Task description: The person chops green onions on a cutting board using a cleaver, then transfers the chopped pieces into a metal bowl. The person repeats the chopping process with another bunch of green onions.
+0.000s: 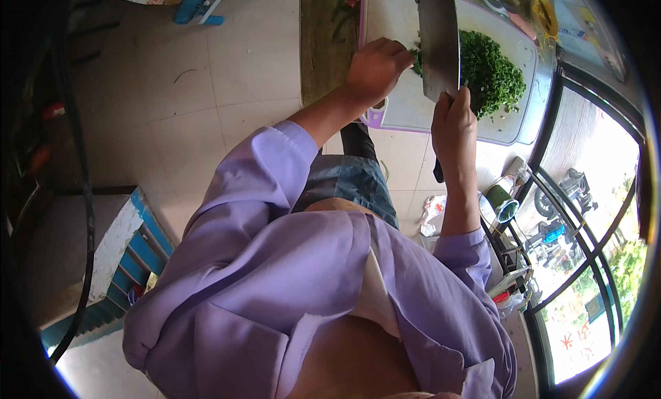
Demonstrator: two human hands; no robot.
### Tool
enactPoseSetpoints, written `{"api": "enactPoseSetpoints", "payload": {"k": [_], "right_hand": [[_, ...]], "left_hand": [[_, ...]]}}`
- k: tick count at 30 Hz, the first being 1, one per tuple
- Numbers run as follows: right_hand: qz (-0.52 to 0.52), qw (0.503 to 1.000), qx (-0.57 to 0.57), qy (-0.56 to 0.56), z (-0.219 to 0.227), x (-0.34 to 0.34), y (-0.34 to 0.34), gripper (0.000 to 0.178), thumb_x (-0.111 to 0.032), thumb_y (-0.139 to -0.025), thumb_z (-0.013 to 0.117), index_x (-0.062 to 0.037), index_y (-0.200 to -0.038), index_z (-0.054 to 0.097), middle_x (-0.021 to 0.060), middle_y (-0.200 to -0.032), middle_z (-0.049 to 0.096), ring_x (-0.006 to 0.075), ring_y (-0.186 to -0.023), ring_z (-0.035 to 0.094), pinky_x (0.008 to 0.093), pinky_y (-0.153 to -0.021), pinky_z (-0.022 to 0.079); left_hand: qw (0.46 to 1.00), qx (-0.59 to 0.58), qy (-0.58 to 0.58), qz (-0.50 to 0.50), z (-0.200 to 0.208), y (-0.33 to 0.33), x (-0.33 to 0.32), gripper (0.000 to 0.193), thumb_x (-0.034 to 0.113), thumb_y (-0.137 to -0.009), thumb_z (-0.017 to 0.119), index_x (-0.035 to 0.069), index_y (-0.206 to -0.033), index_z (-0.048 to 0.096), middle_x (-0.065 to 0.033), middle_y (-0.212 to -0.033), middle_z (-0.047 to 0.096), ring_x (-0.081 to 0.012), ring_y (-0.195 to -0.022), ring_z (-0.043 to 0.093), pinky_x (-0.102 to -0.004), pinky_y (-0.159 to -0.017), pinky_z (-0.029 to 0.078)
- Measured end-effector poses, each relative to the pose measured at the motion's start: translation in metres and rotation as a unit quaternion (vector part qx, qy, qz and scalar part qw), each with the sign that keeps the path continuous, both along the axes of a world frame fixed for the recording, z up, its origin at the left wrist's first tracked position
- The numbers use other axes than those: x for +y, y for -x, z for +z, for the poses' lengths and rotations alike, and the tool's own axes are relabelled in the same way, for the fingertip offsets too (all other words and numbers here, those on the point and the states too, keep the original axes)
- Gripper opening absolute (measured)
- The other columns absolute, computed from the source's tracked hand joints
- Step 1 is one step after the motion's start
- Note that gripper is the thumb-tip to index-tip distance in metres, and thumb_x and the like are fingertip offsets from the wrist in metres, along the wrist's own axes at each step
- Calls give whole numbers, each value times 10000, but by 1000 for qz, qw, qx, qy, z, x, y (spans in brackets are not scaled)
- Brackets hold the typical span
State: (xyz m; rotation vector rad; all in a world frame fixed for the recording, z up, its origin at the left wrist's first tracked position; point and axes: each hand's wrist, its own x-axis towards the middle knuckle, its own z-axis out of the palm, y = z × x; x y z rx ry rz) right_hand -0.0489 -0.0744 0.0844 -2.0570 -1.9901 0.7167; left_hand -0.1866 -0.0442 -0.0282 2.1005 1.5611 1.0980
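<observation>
My right hand (pixel 454 130) is wrapped round the black handle of a wide cleaver (pixel 439 44), whose blade points away from me over the cutting board (pixel 506 132). Left of the blade, my left hand (pixel 379 70) has its fingers curled, with the fingertips on a small bunch of leafy greens (pixel 416 63). The blade hides part of that bunch. A heap of finely chopped greens (pixel 490 75) lies on the board to the right of the cleaver. The board is white with a purple rim.
A wooden tabletop (pixel 320 61) runs left of the board, with stray stems on it. At the far right of the board are a yellow tool (pixel 545 17) and a pink-handled item (pixel 521 26). A glass door with a dark frame (pixel 559 123) stands to the right, near a green container (pixel 506 207).
</observation>
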Motion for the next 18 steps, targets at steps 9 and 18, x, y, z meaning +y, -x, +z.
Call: {"api": "enactPoseSetpoints", "payload": {"k": [9,18], "right_hand": [[30,998,-38,31,-7,-6,4,148,-128,-886,452,-13,-912,362,266,-638,563,465,-612,553,537,-540,433],[-34,998,-61,-7,-33,10,20,184,-169,-888,466,-18,-923,367,256,-638,575,451,-615,565,521,-540,450]], "left_hand": [[1000,-4,10,-25,7,5,0,97,77,-657,605,108,-743,638,-34,-756,594,-222,-771,580,-328,-659,488],[999,12,-22,-34,8,3,0,79,90,-672,635,98,-751,637,-33,-742,587,-220,-747,571,-332,-639,483]]}}
